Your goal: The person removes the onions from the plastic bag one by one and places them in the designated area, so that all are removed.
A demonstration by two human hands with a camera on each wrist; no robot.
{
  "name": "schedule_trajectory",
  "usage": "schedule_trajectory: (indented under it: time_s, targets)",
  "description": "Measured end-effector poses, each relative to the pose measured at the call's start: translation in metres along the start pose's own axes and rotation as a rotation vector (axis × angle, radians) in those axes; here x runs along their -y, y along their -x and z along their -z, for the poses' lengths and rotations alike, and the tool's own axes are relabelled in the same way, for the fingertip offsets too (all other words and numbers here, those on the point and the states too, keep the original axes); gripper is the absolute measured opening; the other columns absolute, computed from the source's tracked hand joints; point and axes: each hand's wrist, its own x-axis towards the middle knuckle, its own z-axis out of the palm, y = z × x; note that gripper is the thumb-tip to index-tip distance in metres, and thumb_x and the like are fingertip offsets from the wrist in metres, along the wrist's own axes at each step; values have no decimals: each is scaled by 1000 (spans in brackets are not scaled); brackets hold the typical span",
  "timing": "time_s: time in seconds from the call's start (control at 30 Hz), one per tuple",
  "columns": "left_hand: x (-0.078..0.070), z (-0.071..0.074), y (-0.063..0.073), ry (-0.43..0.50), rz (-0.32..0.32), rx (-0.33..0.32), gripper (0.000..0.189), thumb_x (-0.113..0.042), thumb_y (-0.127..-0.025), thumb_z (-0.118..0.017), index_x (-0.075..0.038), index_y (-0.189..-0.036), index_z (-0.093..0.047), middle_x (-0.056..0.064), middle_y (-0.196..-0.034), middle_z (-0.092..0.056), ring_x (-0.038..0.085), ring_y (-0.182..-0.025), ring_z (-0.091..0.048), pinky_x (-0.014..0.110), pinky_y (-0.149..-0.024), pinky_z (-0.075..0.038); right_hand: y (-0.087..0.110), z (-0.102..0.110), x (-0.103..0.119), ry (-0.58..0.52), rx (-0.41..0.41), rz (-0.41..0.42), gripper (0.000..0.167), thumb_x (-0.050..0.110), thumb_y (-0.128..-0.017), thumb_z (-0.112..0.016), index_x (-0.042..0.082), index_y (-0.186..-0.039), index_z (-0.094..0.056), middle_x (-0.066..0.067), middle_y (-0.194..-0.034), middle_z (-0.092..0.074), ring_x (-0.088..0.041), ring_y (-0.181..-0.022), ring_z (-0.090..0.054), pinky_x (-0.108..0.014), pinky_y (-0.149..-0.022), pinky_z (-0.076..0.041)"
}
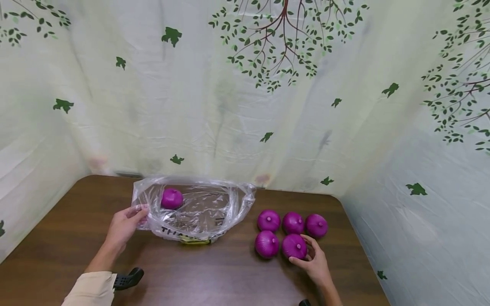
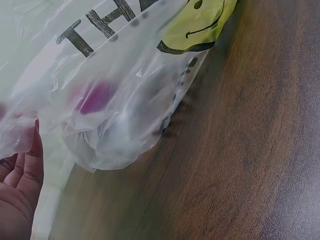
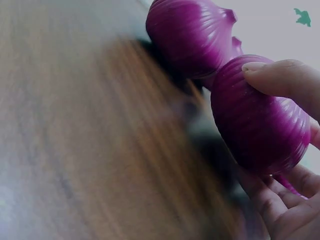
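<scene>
A clear plastic bag [image 1: 206,204] with black lettering and a yellow smiley print lies spread on the table, its mouth facing up. Inside at its left sits one purple onion [image 1: 172,199], blurred through the film in the left wrist view. My left hand [image 1: 125,224] pinches the bag's left edge between thumb and fingers. On the right, my right hand [image 1: 314,260] grips the nearest onion [image 1: 294,246], thumb on one side and fingers round the other; the right wrist view shows this onion [image 3: 260,117] close up. Another onion [image 1: 266,244] is just left of it.
Behind the gripped onion stand three more onions in a row: left [image 1: 269,220], middle [image 1: 293,223] and right [image 1: 316,225]. All rest on a brown wooden table [image 1: 214,276]. A leaf-printed curtain [image 1: 191,106] hangs along the table's back and sides.
</scene>
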Motion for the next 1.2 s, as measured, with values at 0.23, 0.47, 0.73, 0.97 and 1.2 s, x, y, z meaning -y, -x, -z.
schedule_trajectory:
  time_s: [0.23,0.47,0.73,0.97,1.2]
  targets:
    - [2,-1,2,21,-25,-2,61,-36,-98,-54,14,-131,-47,-5,-88,-64,1,-75,-58,15,-70,-47,2,-3,-7,-3,-12,-41,77,0,-64,-87,2,-132,-50,-18,-127,-52,-6,-102,-56,-22,-84,-48]
    - [3,1,3,8,-14,-11,60,-37,-99,-53,14,-131,-47,-5,-87,-63,2,-75,-57,16,-70,-47,-1,-6,-9,1,-22,-19,77,1,-65,-87,2,-132,-51,-17,-128,-54,-5,-104,-54,-21,-85,-46]
    - [1,3,4,-8,4,-3,63,-40,-98,-52,13,-133,-46,-2,-91,-63,3,-77,-57,15,-70,-46,-2,-11,-10,4,-37,0,75,1,-65,-86,1,-132,-52,-18,-127,-55,-7,-103,-55,-21,-86,-45]
    - [2,3,5,4,-7,-12,63,-40,-98,-53,13,-132,-47,-5,-87,-62,2,-76,-57,15,-70,-46,-3,-11,-13,25,-28,-2,76,4,-67,-86,3,-133,-50,-18,-128,-57,-7,-103,-55,-22,-87,-44]
    - [3,0,4,56,-25,-15,58,-33,-98,-55,15,-130,-48,-9,-82,-62,1,-73,-58,18,-68,-48,-1,-11,-15,40,-45,3,78,5,-67,-87,4,-135,-49,-18,-127,-57,-5,-102,-55,-21,-85,-44]
